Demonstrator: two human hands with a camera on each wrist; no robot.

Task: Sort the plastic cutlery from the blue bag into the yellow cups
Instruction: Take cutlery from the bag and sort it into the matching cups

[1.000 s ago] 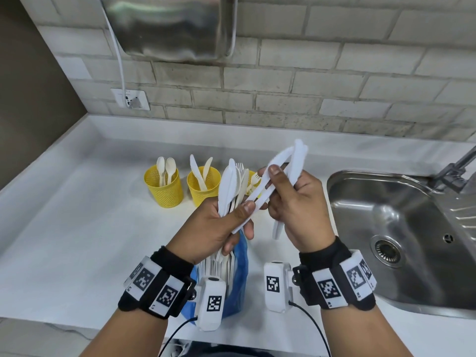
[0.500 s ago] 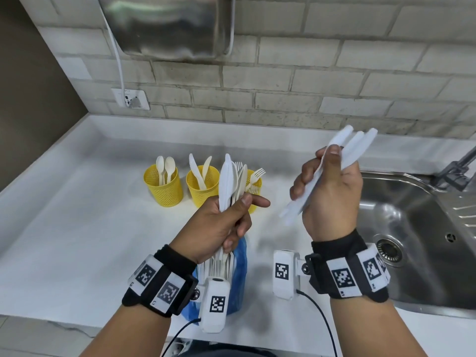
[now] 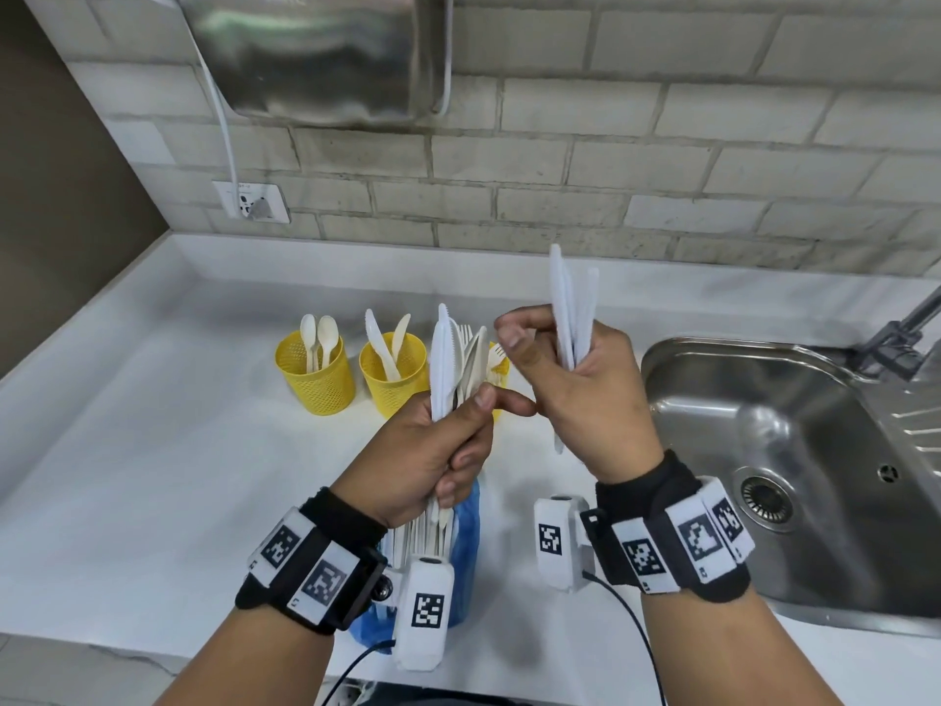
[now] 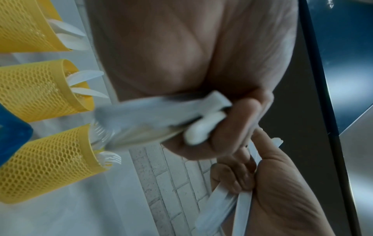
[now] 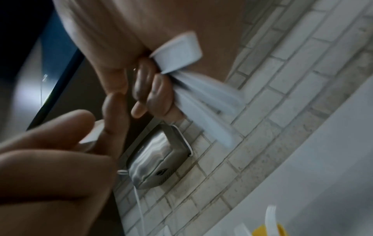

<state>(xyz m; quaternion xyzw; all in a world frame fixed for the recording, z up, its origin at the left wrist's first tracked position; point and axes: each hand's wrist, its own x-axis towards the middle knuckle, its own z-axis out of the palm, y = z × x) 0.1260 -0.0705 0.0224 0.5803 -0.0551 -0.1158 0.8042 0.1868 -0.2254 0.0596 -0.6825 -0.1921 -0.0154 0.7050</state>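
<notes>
My left hand [image 3: 433,450] grips a mixed bundle of plastic cutlery [image 3: 455,361], tips up, above the blue bag [image 3: 468,532] on the counter. My right hand [image 3: 580,389] holds a few white knives [image 3: 573,308] upright, its thumb and forefinger free and close to the bundle. Three yellow mesh cups stand behind: the left cup [image 3: 315,372] has spoons, the middle cup [image 3: 392,372] knives, the right cup [image 3: 501,366] forks and is mostly hidden by the bundle. In the left wrist view the bundle [image 4: 161,118] lies across my palm, with the cups [image 4: 40,89] at the left.
A steel sink [image 3: 794,450] with a tap [image 3: 906,328] lies to the right. A metal hand dryer [image 3: 326,53] hangs on the brick wall, with a socket [image 3: 252,201] below it. The white counter [image 3: 153,450] extends left.
My right hand drew white knives out of the bundle, swung them up and to the right, and has now come back beside the left hand with the knives upright. The left hand stayed put.
</notes>
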